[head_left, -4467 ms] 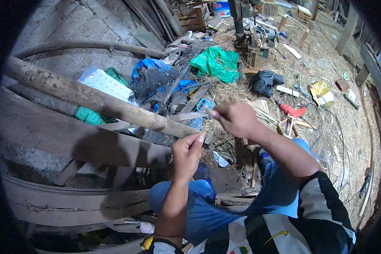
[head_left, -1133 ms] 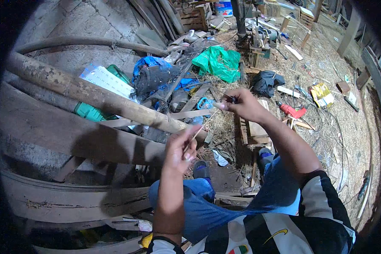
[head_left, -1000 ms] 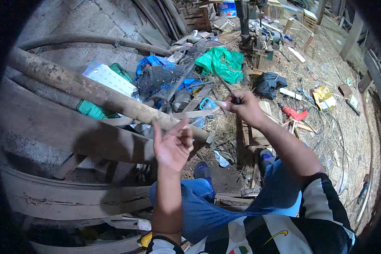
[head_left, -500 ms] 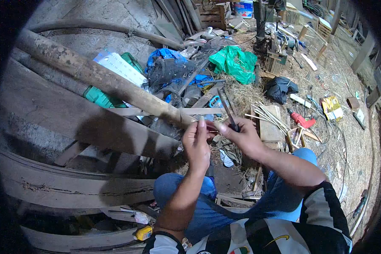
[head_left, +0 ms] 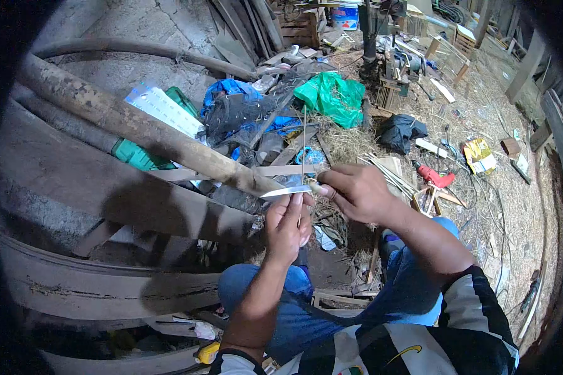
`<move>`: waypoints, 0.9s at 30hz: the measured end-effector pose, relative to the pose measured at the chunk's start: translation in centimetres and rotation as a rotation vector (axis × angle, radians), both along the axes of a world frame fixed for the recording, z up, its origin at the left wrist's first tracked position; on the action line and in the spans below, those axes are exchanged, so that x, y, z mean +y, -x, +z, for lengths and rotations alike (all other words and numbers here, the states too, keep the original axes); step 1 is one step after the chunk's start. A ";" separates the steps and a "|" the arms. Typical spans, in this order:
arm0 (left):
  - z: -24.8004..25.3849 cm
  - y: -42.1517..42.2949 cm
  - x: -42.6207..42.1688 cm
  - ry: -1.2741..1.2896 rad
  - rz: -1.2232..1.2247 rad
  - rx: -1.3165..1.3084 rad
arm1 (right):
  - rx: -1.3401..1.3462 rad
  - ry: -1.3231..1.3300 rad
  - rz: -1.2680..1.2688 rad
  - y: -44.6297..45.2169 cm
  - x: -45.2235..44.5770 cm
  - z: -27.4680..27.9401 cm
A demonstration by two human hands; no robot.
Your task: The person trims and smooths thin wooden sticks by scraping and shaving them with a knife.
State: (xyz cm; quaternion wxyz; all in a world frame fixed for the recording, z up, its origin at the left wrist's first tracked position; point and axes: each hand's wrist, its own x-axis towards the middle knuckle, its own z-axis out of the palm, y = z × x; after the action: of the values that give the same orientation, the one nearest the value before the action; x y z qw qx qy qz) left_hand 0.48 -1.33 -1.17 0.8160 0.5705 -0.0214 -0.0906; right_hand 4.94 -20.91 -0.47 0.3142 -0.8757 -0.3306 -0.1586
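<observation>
My right hand [head_left: 360,195] is closed around a knife [head_left: 284,191], its bright blade pointing left and lying almost level. Pinched in my left hand [head_left: 286,230] is a thin stick [head_left: 304,140] that stands nearly upright. The blade crosses the stick just above my left thumb. Most of the knife's handle is hidden inside my right fingers. Just behind the blade is the lower end of a thick wooden pole [head_left: 162,145].
Wooden planks [head_left: 112,284] run along the left. Ahead lie a green plastic bag [head_left: 331,99] and a black bag [head_left: 401,132]. On the right are a red drill [head_left: 433,175], a yellow packet [head_left: 479,155] and several thin sticks [head_left: 391,175] on straw-covered ground.
The knife has swung from pointing upward to pointing left across the stick. The stick now shows upright in my left hand. The view has shifted slightly.
</observation>
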 end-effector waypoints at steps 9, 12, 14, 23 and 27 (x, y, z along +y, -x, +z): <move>-0.1 -0.2 0.0 0.018 0.003 0.091 | -0.054 0.077 -0.083 0.1 -0.2 0.2; 0.1 -0.1 0.1 0.090 -0.057 0.123 | -0.075 0.054 -0.092 -0.9 -0.8 0.2; 0.1 0.1 0.2 0.092 -0.079 0.110 | 0.017 0.083 -0.288 -2.8 -1.7 -0.1; -0.1 -0.3 0.7 0.090 -0.132 0.132 | 0.171 0.044 -0.262 -3.4 -1.7 -0.2; -0.2 -0.6 0.9 0.103 -0.169 0.144 | 0.126 -0.083 -0.102 -1.5 -0.7 -0.5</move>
State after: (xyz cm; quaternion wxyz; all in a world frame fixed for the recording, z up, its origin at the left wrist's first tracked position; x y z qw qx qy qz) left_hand 1.09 -0.42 -1.38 0.8330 0.5162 -0.0153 -0.1987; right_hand 6.44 -21.56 -0.95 0.3620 -0.8858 -0.2583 -0.1327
